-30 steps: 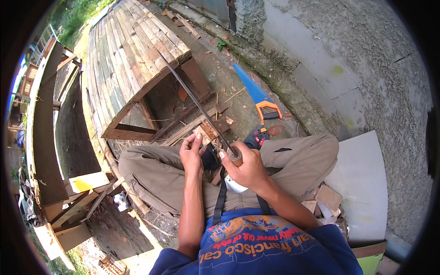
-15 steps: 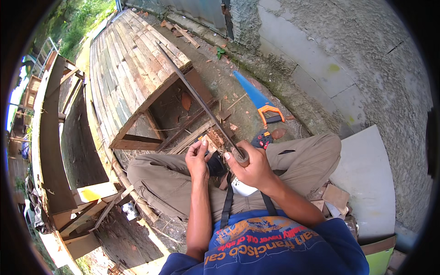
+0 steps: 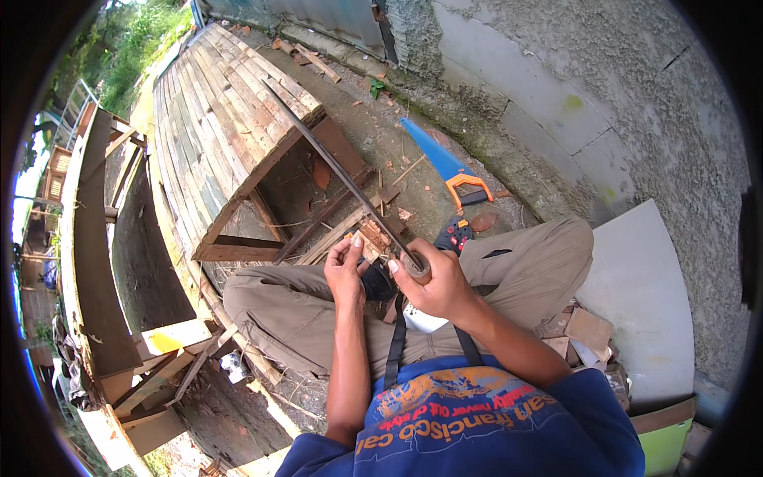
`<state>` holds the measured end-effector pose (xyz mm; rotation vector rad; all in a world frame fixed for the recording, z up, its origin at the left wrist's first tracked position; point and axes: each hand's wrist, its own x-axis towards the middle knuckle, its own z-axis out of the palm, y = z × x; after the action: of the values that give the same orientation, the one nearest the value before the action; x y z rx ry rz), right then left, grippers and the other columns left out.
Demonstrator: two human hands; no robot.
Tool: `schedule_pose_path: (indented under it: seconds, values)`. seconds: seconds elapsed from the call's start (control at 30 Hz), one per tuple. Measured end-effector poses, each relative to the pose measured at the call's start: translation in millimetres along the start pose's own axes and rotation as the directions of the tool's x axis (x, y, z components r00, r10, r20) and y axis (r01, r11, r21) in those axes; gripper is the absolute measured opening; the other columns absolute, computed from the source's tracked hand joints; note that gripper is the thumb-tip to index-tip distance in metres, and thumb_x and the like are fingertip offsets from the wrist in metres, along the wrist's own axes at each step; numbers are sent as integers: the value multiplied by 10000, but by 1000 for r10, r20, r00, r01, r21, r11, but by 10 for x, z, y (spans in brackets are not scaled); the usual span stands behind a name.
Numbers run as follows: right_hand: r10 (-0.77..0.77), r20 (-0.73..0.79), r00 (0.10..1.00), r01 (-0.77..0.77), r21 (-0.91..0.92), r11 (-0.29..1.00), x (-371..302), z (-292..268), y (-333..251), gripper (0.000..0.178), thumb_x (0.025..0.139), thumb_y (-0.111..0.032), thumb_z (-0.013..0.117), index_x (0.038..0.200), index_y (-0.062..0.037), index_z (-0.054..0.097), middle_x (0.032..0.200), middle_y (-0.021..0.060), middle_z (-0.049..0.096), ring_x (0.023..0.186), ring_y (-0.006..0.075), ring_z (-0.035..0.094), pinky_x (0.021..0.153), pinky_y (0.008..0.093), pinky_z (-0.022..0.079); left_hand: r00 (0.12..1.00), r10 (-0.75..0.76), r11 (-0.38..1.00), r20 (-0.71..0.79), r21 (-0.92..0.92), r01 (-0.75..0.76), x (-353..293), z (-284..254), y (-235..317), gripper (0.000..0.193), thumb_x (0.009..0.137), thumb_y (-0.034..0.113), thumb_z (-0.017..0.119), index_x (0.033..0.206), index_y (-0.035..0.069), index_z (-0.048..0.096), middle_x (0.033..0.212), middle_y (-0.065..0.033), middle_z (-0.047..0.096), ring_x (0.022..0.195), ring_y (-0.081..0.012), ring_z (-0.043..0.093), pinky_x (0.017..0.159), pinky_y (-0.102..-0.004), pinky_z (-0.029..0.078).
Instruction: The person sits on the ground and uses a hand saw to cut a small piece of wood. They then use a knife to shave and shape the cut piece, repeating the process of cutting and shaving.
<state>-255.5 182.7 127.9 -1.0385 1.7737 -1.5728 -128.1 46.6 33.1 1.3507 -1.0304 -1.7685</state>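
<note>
My right hand [image 3: 439,285] is closed round the brown wooden handle [image 3: 419,270] of a long-bladed knife. Its narrow dark blade [image 3: 334,163] slants up and away to the left, reaching over the edge of the slatted wooden top. My left hand [image 3: 346,274] pinches a small, rough piece of wood [image 3: 372,238], reddish brown on one side and pale on the other. This piece sits between my hands, close beside the blade near the handle; whether they touch, I cannot tell. Both hands are above my crossed legs.
A slatted wooden structure [image 3: 230,119] stands ahead on the left. Beyond my right foot a blue handsaw [image 3: 447,163] with an orange-and-black handle lies on the ground. To the right are a rough grey wall [image 3: 636,95], a pale board [image 3: 640,294] and wood offcuts [image 3: 588,328].
The whole view has shifted slightly. The wood piece has tilted a little in my left hand beside the blade. Both hands keep their holds.
</note>
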Motion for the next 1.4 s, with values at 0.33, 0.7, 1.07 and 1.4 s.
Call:
schedule_pose_path:
  seconds: [0.33,0.7,1.07,1.4]
  values:
    - [474,148,868,-484,42,874,-32,214,1379,296,975,-233,678,798,-27,560,587,37,555,484,112,557,464,328,477,995,86,992,-45,98,-81,34,-56,7,339,953,310,753,1168,71,644,1032,7,671,894,-75,616,683,-272,532]
    - [440,-32,897,-355,-646,676,807,-436,2754,480,870,-338,704,1132,56,624,1061,305,694,1031,479,664,894,531,530,884,466,826,41,338,-451,195,50,-53,538,974,174,699,1404,-73,489,1247,-130,642,1141,-211,613,982,-330,495]
    - [173,-365,915,-373,-600,707,883,-637,3463,393,939,-146,626,1297,5,572,1250,208,593,1184,395,573,976,484,484,884,467,862,-25,237,-448,584,-67,-364,525,977,186,720,1393,-2,460,1253,-99,610,1115,-167,595,973,-319,473]
    - [451,-249,857,-422,-841,339,887,-743,3820,453,1006,-144,495,1440,-19,495,1552,176,418,1493,329,321,1207,513,282,773,634,751,-31,263,-606,717,113,-73,304,1070,243,575,1264,8,558,1003,-7,608,818,-61,534,724,-226,459]
